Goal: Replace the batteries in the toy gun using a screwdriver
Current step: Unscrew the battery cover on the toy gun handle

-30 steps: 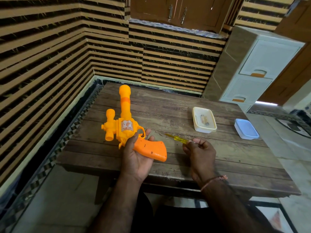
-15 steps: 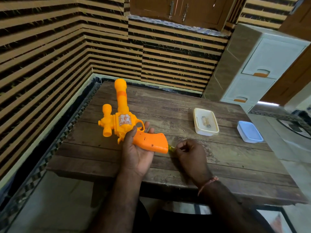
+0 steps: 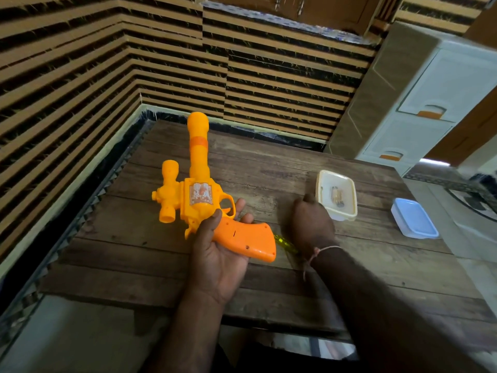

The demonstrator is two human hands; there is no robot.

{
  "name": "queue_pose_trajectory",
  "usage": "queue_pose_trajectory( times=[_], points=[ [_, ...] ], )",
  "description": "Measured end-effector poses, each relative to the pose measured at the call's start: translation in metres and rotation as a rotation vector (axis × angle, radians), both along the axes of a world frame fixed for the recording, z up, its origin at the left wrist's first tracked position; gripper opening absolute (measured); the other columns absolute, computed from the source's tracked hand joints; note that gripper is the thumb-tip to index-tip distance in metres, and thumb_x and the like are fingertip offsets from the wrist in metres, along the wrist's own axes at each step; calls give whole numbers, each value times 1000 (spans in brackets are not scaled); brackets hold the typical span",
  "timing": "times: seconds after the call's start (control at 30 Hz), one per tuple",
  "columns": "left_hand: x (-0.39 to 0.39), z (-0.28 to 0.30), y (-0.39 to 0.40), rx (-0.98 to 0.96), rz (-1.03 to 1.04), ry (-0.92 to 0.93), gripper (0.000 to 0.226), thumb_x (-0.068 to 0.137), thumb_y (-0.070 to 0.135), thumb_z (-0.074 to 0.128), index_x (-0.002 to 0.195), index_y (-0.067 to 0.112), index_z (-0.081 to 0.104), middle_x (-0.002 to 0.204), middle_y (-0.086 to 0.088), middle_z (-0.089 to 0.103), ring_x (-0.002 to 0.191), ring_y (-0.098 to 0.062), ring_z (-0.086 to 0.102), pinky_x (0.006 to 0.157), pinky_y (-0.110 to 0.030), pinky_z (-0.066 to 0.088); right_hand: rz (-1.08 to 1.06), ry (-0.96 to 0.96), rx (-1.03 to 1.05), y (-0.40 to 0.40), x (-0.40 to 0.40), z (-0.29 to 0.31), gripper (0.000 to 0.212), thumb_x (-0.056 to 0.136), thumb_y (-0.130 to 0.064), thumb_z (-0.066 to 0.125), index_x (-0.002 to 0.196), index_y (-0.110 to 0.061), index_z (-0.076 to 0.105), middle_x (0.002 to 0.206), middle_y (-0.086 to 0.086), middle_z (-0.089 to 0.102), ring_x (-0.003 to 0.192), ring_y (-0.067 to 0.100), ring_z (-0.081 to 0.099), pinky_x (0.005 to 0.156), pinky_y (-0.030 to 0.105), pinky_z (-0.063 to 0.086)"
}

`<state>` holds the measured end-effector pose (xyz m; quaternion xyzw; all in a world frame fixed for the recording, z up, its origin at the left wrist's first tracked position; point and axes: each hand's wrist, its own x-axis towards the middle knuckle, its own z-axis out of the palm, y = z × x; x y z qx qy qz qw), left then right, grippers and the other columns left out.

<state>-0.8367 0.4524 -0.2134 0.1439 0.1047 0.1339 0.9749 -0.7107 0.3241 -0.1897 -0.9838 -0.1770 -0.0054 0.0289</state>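
Observation:
My left hand (image 3: pixel 217 254) grips the orange handle of the yellow-orange toy gun (image 3: pixel 197 195), whose barrel points away from me over the wooden table (image 3: pixel 269 162). A yellow see-through screwdriver (image 3: pixel 285 242) lies on the table between the gun's butt and my right wrist. My right hand (image 3: pixel 312 224) hovers blurred above the table, back up, with one finger stretched toward the open white container (image 3: pixel 349 208). Nothing shows in that hand. The container holds small batteries (image 3: pixel 336 196).
A blue lid (image 3: pixel 414 218) lies at the table's right edge. A white drawer cabinet (image 3: pixel 430 103) stands behind the table's far right corner. Striped walls close in the left and far sides. The floor drops away past the table's right edge.
My right hand has let go of the screwdriver, which now lies on the table, and has moved up and right toward the white container. The gun stays in my left hand.

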Motion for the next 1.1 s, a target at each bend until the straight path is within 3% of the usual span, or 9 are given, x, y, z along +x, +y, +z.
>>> queue_pose_trajectory(
  times=[0.1, 0.4, 0.53, 0.63, 0.7, 0.9, 1.1],
  points=[
    [2, -1, 0, -15, -12, 1, 112, 46, 30, 95, 146, 25, 44, 120, -15, 68, 85, -25, 69, 75, -45, 57, 19, 15, -48, 3, 3, -1, 23, 89, -11, 58, 111, -8, 63, 118, 12, 52, 102, 31, 59, 81, 41, 54],
    [1, -2, 1, -2, -5, 7, 109, 51, 33, 92, 147, 23, 42, 124, -15, 65, 87, -23, 68, 79, -47, 55, -12, -10, -24, 2, 4, 7, 17, 88, -15, 63, 103, -10, 68, 102, 9, 65, 94, 26, 64, 76, 37, 55],
    [1, -3, 1, -11, -4, 6, 109, 50, 33, 93, 146, 25, 43, 123, -15, 66, 87, -24, 69, 78, -47, 56, -60, 1, 116, -10, 4, 4, 21, 83, -7, 65, 103, -12, 70, 104, 10, 67, 96, 27, 65, 82, 36, 54],
    [2, -5, 2, -18, -3, 0, 107, 50, 33, 93, 145, 26, 44, 124, -15, 65, 88, -25, 69, 79, -48, 56, -115, -20, 226, -15, 8, 7, 34, 83, -2, 64, 115, -14, 68, 111, 12, 68, 101, 30, 65, 89, 40, 54],
    [2, -5, 2, -25, -10, -1, 108, 50, 33, 94, 145, 25, 45, 124, -16, 66, 88, -25, 69, 77, -47, 56, -101, 6, 184, -11, 12, 8, 36, 88, -1, 57, 120, -16, 66, 113, 12, 67, 103, 30, 64, 91, 40, 54],
    [1, -4, 4, -27, -7, 10, 108, 47, 33, 95, 143, 23, 47, 124, -16, 66, 88, -25, 69, 79, -48, 56, -67, 17, 106, 2, 17, 6, 24, 91, -5, 52, 104, -10, 71, 101, 13, 69, 91, 31, 67, 79, 37, 55],
    [-1, -2, 4, -11, -10, 15, 106, 48, 34, 95, 143, 27, 47, 127, -15, 66, 90, -25, 69, 78, -48, 56, -73, 31, 85, 4, 12, 8, 23, 92, -6, 52, 112, -10, 63, 108, 15, 65, 98, 32, 64, 81, 38, 53]
  ],
)
